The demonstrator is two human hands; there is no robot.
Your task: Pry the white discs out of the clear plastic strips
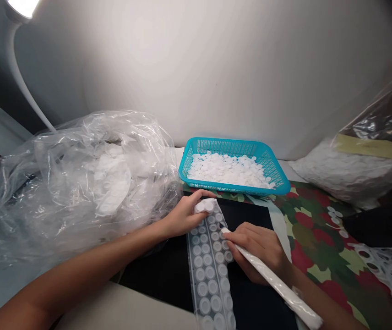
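Observation:
A long clear plastic strip with rows of round white discs runs toward me on the black mat. At its far end my left hand is closed, thumb and fingers gripping the strip beside a few white discs. My right hand is wrapped around a long white stick, which looks covered in clear film. The stick's near end points down to the right, past my forearm. Its upper tip meets the strip's right edge, close to the discs; whether it presses on one, I cannot tell.
A turquoise basket full of loose white discs stands behind the strip. Left is a big clear bag with white material; right, another filled bag. Loose discs and white ring-holed scraps lie on the camouflage cloth. A lamp rises at left.

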